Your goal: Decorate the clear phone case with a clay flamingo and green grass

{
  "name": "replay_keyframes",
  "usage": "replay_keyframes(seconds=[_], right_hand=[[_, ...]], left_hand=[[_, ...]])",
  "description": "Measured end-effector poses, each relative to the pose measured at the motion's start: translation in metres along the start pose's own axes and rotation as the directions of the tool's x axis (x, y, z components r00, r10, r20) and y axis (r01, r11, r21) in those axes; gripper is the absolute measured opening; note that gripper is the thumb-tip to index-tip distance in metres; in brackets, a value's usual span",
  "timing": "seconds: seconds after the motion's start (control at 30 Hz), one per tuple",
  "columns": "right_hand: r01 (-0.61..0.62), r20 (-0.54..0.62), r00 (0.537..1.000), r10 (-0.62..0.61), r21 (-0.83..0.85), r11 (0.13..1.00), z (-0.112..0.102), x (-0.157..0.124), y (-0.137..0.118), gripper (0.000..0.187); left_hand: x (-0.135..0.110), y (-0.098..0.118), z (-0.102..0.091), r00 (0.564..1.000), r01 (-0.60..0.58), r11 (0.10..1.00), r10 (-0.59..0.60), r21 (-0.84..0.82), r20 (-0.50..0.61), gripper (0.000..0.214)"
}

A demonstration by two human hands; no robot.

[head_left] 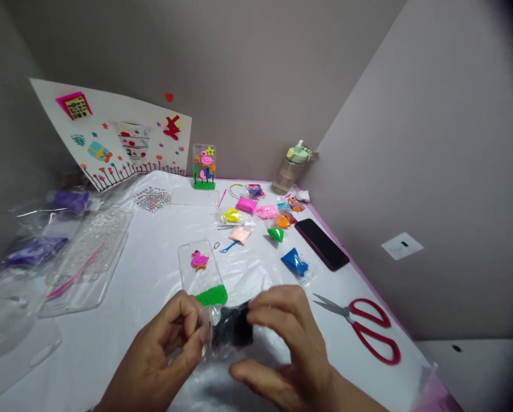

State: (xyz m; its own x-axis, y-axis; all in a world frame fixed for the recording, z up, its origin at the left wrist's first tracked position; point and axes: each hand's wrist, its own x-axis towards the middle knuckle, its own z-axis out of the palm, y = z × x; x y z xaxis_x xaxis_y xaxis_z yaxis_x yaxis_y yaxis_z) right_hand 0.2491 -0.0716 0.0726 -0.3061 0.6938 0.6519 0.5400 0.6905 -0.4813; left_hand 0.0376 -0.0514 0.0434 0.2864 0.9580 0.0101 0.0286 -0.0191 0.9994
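Observation:
Both hands meet low in the middle of the view over the white table (123, 309). My left hand (162, 349) pinches the clear plastic edge of a small packet of black clay (233, 332). My right hand (290, 343) grips the same packet from the right, fingers curled over its top. Just beyond the hands lies a clear phone case (198, 269) with a pink flamingo and a green clay strip on it.
Red scissors (368, 326) lie to the right and a black phone (321, 243) beyond them. Several small coloured clay packets (256, 212) are scattered at the back, near a bottle (291, 169), a decorated upright case (204, 167) and a craft poster (123, 137). Clear plastic packaging (80, 257) sits at left.

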Motion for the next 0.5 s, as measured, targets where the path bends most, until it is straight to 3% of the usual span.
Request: replay_keyframes(seconds=[0.07,0.17,0.23,0.33,0.5], right_hand=[[-0.029,0.126,0.991,0.032,-0.029,0.999,-0.004,0.001,0.003,0.062],[-0.146,0.298,0.947,0.123,0.055,0.988,-0.001,0.001,0.006,0.05],[-0.169,0.299,0.944,0.141,0.071,0.983,0.002,-0.001,0.007,0.04],[-0.153,0.276,0.951,0.137,0.039,0.987,0.006,-0.004,0.008,0.038],[-0.115,0.264,0.958,0.113,-0.008,0.993,0.013,-0.01,0.012,0.031]], left_hand=[[0.001,-0.001,-0.001,0.999,0.034,0.994,-0.032,-0.102,0.017,0.025],[0.004,0.001,-0.003,0.998,-0.002,0.999,0.005,-0.042,0.058,0.015],[0.007,0.003,-0.006,0.992,-0.124,0.98,0.117,0.158,0.054,0.003],[0.009,0.003,-0.013,0.941,-0.331,0.845,0.329,0.42,0.081,0.015],[0.011,-0.005,-0.018,0.825,-0.534,0.614,0.528,0.581,0.202,0.022]])
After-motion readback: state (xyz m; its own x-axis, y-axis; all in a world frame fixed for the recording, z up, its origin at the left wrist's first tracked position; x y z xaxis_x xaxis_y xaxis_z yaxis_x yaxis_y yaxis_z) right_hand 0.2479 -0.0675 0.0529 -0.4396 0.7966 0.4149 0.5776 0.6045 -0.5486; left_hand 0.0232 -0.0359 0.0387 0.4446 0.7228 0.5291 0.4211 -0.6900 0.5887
